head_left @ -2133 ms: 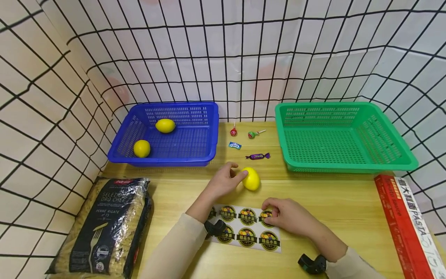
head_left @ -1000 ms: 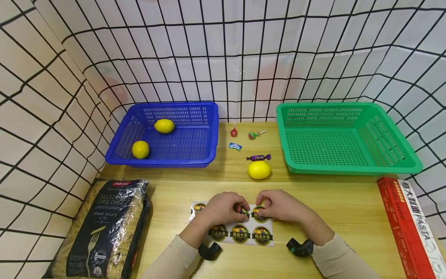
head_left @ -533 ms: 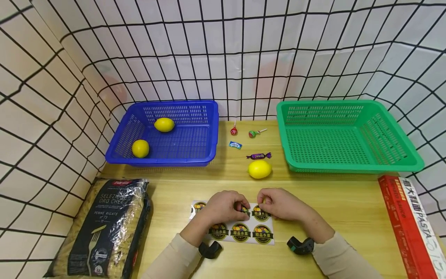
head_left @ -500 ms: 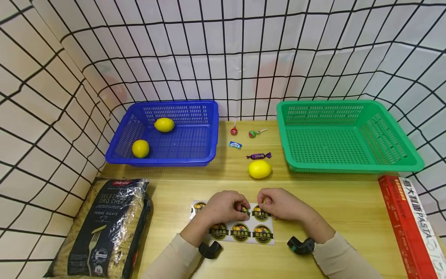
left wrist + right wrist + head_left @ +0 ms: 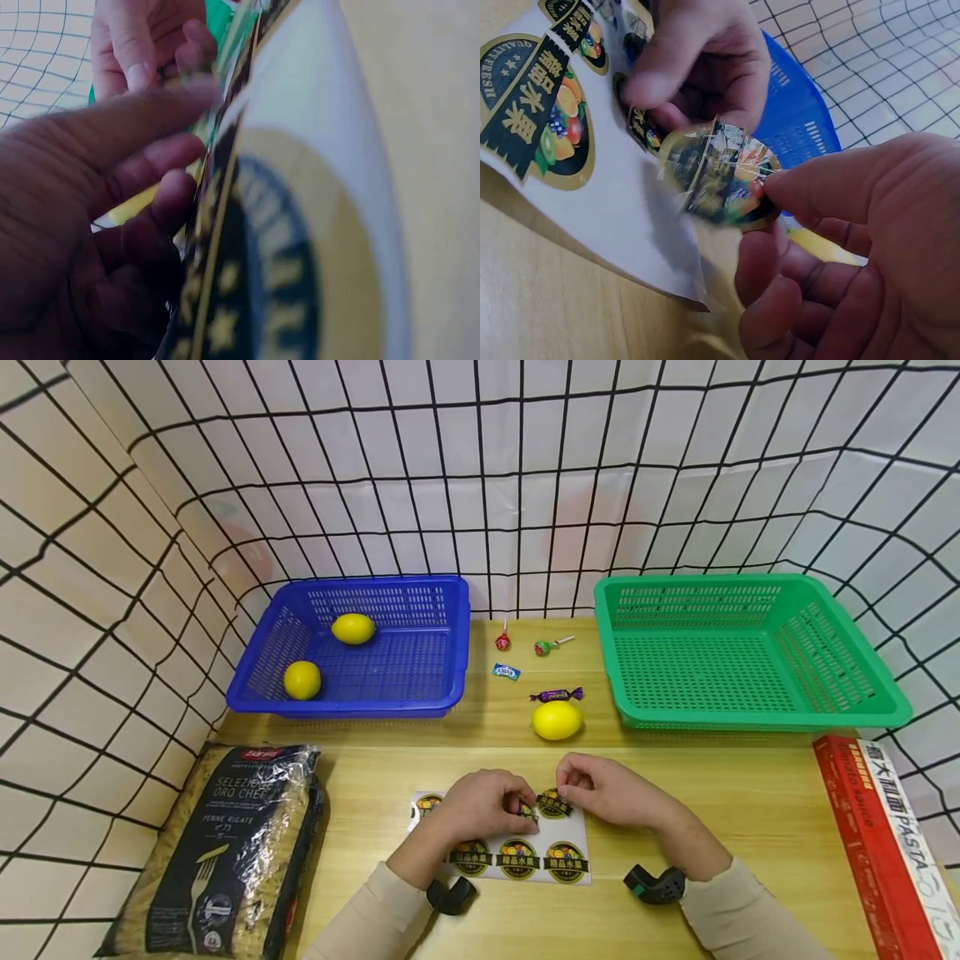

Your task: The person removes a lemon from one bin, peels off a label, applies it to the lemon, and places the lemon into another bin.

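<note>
While my left hand (image 5: 480, 806) pins the glossy sticker sheet (image 5: 542, 858), my right hand (image 5: 600, 789) pinches a round, half-peeled sticker (image 5: 718, 174).

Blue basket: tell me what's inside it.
The blue basket holds two yellow lemons: one near its front left corner, one further back. The mesh floor around them looks bare. The strip of floor behind the front rim is hidden.
</note>
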Demonstrator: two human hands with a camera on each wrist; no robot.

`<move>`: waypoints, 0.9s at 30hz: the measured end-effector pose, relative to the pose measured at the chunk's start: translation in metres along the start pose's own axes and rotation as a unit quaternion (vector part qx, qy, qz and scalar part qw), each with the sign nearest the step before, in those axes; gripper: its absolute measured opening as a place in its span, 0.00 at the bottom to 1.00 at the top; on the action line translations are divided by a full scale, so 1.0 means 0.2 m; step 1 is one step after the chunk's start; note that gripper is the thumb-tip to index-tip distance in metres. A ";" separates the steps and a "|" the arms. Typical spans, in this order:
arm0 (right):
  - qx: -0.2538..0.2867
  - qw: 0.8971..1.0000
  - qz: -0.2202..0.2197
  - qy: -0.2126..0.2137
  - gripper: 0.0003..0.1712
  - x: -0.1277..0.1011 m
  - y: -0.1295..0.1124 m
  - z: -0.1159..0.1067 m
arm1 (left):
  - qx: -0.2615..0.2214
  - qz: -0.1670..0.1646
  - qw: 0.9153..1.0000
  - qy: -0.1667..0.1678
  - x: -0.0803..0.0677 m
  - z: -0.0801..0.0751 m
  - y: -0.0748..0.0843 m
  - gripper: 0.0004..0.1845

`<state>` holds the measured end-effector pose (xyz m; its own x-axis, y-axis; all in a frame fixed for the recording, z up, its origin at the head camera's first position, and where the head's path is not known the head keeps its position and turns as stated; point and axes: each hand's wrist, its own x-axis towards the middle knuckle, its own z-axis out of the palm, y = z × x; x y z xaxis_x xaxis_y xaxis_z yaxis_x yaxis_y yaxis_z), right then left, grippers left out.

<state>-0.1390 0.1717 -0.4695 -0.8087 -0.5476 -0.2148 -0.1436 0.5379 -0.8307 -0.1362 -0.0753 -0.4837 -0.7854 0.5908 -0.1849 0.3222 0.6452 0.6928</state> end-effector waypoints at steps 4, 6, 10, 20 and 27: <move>0.003 1.000 0.005 0.005 0.02 0.00 -0.01 0.01 | -0.105 0.019 0.994 0.015 -0.01 0.00 -0.01 0.13; 0.009 1.000 0.001 0.009 0.02 0.00 -0.01 0.02 | -0.165 0.025 0.986 0.028 -0.01 0.00 -0.01 0.11; 0.028 0.999 -0.019 0.018 0.03 0.00 -0.02 0.03 | -0.235 0.022 0.970 0.049 -0.01 0.00 0.01 0.10; 0.075 0.996 -0.029 0.046 0.13 0.01 -0.04 0.04 | -0.261 0.006 0.963 0.072 -0.02 -0.02 0.02 0.08; 0.050 0.998 -0.002 0.034 0.12 0.02 -0.02 0.04 | -0.337 -0.026 0.930 0.142 -0.01 -0.05 0.02 0.07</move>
<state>-0.1377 0.1620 -0.4711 -0.8456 -0.5028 -0.1795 -0.0914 0.4676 -0.8792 -0.1384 -0.0783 -0.4745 -0.9294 0.3537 -0.1051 -0.0495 0.1627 0.9854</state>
